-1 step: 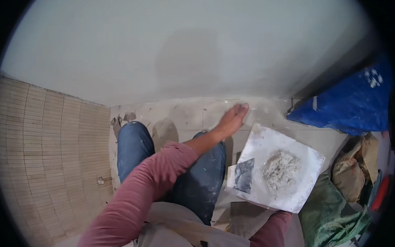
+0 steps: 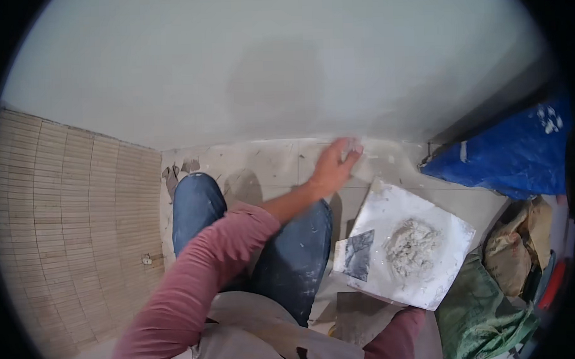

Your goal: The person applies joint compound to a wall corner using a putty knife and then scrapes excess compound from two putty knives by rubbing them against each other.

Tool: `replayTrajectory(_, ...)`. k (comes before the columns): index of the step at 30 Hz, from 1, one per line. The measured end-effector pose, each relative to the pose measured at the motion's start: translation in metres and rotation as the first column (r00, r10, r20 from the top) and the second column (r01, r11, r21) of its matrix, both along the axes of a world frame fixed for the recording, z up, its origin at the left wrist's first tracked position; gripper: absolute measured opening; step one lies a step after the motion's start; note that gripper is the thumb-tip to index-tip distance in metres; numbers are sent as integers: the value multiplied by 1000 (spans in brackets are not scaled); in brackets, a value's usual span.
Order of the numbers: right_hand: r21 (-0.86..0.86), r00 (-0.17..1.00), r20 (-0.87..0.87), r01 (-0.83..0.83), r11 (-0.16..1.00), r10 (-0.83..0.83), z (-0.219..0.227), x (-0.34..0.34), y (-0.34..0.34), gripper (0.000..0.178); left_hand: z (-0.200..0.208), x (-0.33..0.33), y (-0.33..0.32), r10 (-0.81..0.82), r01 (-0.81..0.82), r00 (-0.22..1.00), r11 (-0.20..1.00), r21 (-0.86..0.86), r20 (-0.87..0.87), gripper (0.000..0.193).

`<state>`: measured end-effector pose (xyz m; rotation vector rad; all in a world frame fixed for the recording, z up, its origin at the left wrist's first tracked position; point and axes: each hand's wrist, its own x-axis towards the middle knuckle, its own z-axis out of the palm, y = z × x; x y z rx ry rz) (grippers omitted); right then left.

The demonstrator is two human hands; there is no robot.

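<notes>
Beige tiles are seen left of the pale floor; the left hand is held with thumb and fingers parted; rightward, whitish paste is borne on a white board, hiding the right hand, whose grip cannot be told.

The single view is a fisheye worn on the person's head, looking steeply down past the chest and knees and forward over the left grip to the pale wall beyond it. The pink sleeve, behind the grip, sits nearer the lens; the tiled area left of the grip bends toward the frame's edge.
</notes>
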<state>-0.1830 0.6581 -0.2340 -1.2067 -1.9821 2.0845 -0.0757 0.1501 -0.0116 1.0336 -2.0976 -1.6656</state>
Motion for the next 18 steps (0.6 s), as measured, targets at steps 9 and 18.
replayTrajectory(9, -48, 992, 52, 114, 992, -112, 1, 76, -27, 40, 189, 104, -277, -165, -555, 829, -371, -745, -535, 43)
replayTrajectory(18, -77, 967, 128, 231, 970, -220, 21, 195, -50, 42, 188, 116, -264, 13, -440, 867, -450, -777, -498, 36)
